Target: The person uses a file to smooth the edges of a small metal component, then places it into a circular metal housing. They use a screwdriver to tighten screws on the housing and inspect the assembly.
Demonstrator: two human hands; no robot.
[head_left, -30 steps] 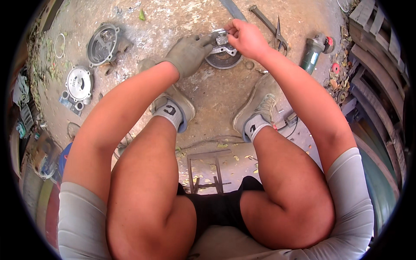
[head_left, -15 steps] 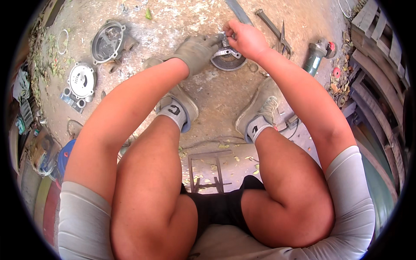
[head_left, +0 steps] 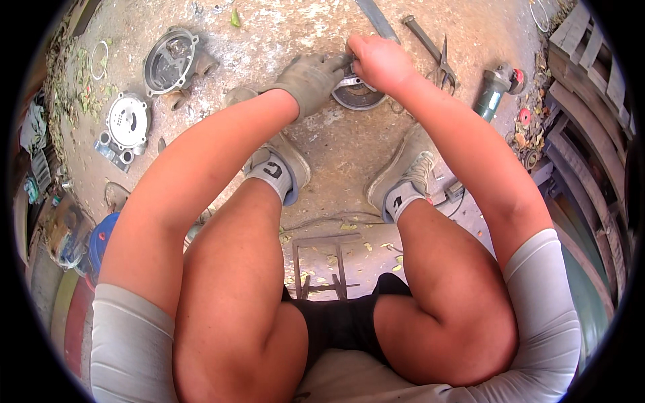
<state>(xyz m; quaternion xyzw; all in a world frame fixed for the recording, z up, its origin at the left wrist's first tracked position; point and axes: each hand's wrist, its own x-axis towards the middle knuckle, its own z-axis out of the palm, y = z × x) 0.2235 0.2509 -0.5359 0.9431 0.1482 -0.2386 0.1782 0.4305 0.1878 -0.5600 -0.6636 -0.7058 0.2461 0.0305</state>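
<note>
Plainly, white socks (head_left: 272,172): each bears a dark printed mark.
Green power tool (head_left: 491,96): a pale patch on its body may be a label, too small to read.
Round metal part (head_left: 359,97): lies on the ground (head_left: 329,144) beyond the left shoe (head_left: 293,161) and right shoe (head_left: 402,158), its far side covered by the hands.
Left hand (head_left: 309,84): gloved, fingers stretched over the part's left side; I cannot tell whether they grip it.
Right hand (head_left: 383,63): fingers curled inward at the part's far right, near the left fingertips; whether anything is pinched is hidden.
Right side: shears (head_left: 444,65) and a long metal tool (head_left: 422,35) lie near the right hand; wooden slats (head_left: 571,43) border the ground farther right.
Left side: a strip of ground separates the glove from a round housing (head_left: 173,60) and a pale perforated disc (head_left: 127,121).
Between the shoes: brown ground runs back to a dark cable (head_left: 329,218).
</note>
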